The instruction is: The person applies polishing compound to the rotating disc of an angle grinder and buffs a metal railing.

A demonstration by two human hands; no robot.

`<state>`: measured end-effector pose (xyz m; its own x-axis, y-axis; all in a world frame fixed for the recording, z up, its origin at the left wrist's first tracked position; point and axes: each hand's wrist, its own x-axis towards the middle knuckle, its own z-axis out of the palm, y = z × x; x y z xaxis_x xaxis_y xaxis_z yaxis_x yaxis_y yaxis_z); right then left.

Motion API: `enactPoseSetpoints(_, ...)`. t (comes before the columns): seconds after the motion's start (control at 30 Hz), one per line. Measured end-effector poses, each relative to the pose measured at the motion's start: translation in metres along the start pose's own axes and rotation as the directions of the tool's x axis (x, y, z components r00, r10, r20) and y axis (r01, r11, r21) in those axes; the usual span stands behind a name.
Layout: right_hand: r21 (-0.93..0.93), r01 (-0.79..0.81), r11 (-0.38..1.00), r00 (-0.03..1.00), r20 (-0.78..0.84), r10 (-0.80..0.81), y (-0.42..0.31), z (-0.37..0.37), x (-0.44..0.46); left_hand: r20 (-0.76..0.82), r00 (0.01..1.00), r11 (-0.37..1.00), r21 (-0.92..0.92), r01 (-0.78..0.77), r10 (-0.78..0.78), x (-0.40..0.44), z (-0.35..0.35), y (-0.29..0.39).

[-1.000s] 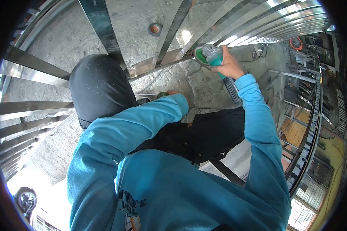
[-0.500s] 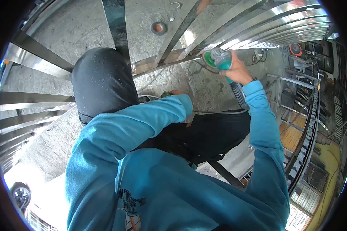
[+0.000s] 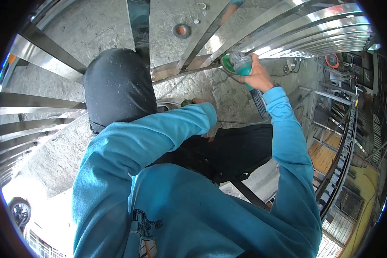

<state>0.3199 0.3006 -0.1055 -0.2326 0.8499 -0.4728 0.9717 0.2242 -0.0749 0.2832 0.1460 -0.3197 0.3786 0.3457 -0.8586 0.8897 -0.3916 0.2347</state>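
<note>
My right hand (image 3: 259, 76) is closed around the body of a teal and grey angle grinder (image 3: 244, 66). The grinder's green disc (image 3: 227, 63) is at the lower metal rail of a railing (image 3: 198, 62); whether they touch I cannot tell. My left arm reaches across my body, and only a sliver of my left hand (image 3: 198, 101) shows past the sleeve. Beside it is a small dark green object (image 3: 186, 102), partly covered. The left fingers are mostly hidden, so their grip is unclear.
Shiny flat metal bars (image 3: 139, 26) fan out ahead and to the left. A small round object with an orange centre (image 3: 181, 30) lies on the concrete floor. A cord (image 3: 241, 122) runs by my leg. Metal frames (image 3: 331, 94) stand at the right.
The grinder and my right hand have shifted slightly left. The view has turned a little, so the railing sits slightly further right. My left hand stays near the same place.
</note>
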Motion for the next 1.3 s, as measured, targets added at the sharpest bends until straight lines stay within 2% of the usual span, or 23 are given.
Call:
enactPoseSetpoints(0.13,-0.053,0.005,0.999,1.0,0.025,-0.003,0.007,-0.007,-0.006,0.063,0.997,0.997,-0.064,0.046,-0.042,-0.003,-0.007,0.002)
enactPoseSetpoints(0.23,-0.138,0.012,0.99,0.997,0.074,-0.002,0.008,-0.018,-0.015,0.076,0.996,0.998,0.022,0.053,-0.055,-0.004,-0.015,0.01)
enactPoseSetpoints(0.3,-0.144,0.004,0.99,0.998,0.057,0.005,0.009,-0.021,-0.022,0.379,0.922,0.976,0.22,-0.008,-0.078,0.01,-0.027,0.027)
enactPoseSetpoints(0.33,-0.147,-0.007,0.989,0.999,0.038,0.013,0.009,-0.022,-0.025,0.381,0.922,0.975,0.22,-0.012,-0.075,-0.013,-0.026,0.017)
enactPoseSetpoints(0.37,-0.146,-0.012,0.989,0.999,0.041,0.018,0.01,-0.022,-0.026,0.192,0.981,0.995,0.092,-0.048,0.029,-0.06,-0.027,-0.005)
enactPoseSetpoints(0.4,-0.105,-0.033,0.994,0.999,0.035,0.037,0.011,-0.022,-0.026,-0.016,0.994,0.994,-0.027,-0.108,0.108,-0.084,-0.027,-0.016)
enactPoseSetpoints(0.47,-0.057,-0.057,0.997,0.998,0.032,0.059,0.012,-0.02,-0.025,-0.027,0.997,0.997,-0.003,-0.075,0.075,-0.045,-0.01,-0.001)
enactPoseSetpoints(0.53,-0.07,0.004,0.998,0.998,-0.057,-0.008,0.01,-0.015,-0.022,-0.039,0.998,0.999,0.019,-0.039,0.04,-0.045,-0.008,-0.003)
enactPoseSetpoints(0.63,-0.053,0.014,0.999,0.999,-0.038,-0.016,0.013,-0.006,-0.008,-0.007,1.0,1.0,0.01,-0.029,0.029,-0.042,-0.007,-0.01)
enactPoseSetpoints(0.7,-0.021,0.019,1.0,0.999,-0.036,-0.02,0.02,0.004,0.002,-0.144,0.981,0.973,-0.17,-0.158,0.134,-0.037,0.008,-0.026)
enactPoseSetpoints(0.8,0.006,0.017,1.0,1.0,-0.01,-0.017,0.007,0.001,0.003,-0.087,0.989,0.986,-0.104,-0.132,0.124,-0.089,-0.02,-0.031)
enactPoseSetpoints(0.83,0.004,0.003,1.0,1.0,0.013,-0.003,0.001,-0.001,0.0,-0.082,0.989,0.986,-0.1,-0.134,0.126,-0.084,-0.018,-0.027)
enactPoseSetpoints(0.9,0.001,-0.002,1.0,1.0,0.013,0.002,-0.001,-0.001,0.002,-0.082,0.997,0.994,-0.111,-0.012,0.003,-0.065,-0.01,-0.02)
enactPoseSetpoints(1.03,-0.002,0.005,1.0,1.0,0.011,-0.004,-0.001,-0.001,0.001,0.006,0.999,0.996,-0.069,-0.048,0.048,-0.038,-0.003,-0.021)
enactPoseSetpoints(1.13,0.004,0.031,1.0,1.0,0.003,-0.031,0.01,0.001,0.002,-0.013,0.997,0.993,-0.099,-0.071,0.07,-0.05,-0.005,-0.027)
enactPoseSetpoints(1.2,-0.008,0.04,0.999,0.999,0.0,-0.04,0.014,0.0,-0.002,-0.12,0.99,0.993,-0.077,-0.085,0.076,-0.065,-0.006,-0.028)
enactPoseSetpoints(1.23,-0.018,0.049,0.999,0.999,-0.003,-0.049,0.015,-0.002,-0.005,-0.123,0.989,0.993,-0.077,-0.086,0.076,-0.072,-0.008,-0.026)
enactPoseSetpoints(1.3,-0.031,0.04,0.999,0.999,0.021,-0.04,0.018,-0.009,-0.01,-0.159,0.986,0.989,-0.147,0.03,-0.054,-0.082,-0.011,-0.02)
